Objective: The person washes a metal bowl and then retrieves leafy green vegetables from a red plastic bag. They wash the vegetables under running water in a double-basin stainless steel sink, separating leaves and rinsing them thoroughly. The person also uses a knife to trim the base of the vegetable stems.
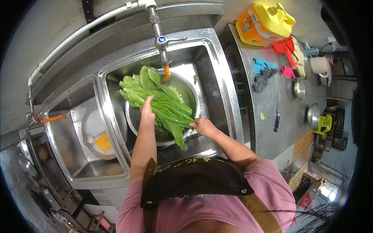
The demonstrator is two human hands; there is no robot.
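Note:
A bunch of long green lettuce leaves (pixel 166 102) lies across a round metal basin (pixel 197 99) in the right-hand sink bowl. My left hand (pixel 147 108) holds the bunch from its left side, the thumb on top and the other fingers hidden under the leaves. At the bunch's right end, my right hand (pixel 203 127) grips the narrow leaf ends between thumb and fingers. Greenish water (pixel 186 87) shows in the basin. Above the leaves hangs a lever tap (pixel 162 40) with an orange hose end (pixel 166 74).
The left sink bowl (pixel 77 122) contains a round vessel with a yellow-orange item (pixel 103 142). On the steel counter (pixel 265 99) at right are a knife (pixel 276 118), a dark scouring pad (pixel 263 80), a blue cloth (pixel 262 64), metal bowls (pixel 313 116) and a yellow jug (pixel 263 26).

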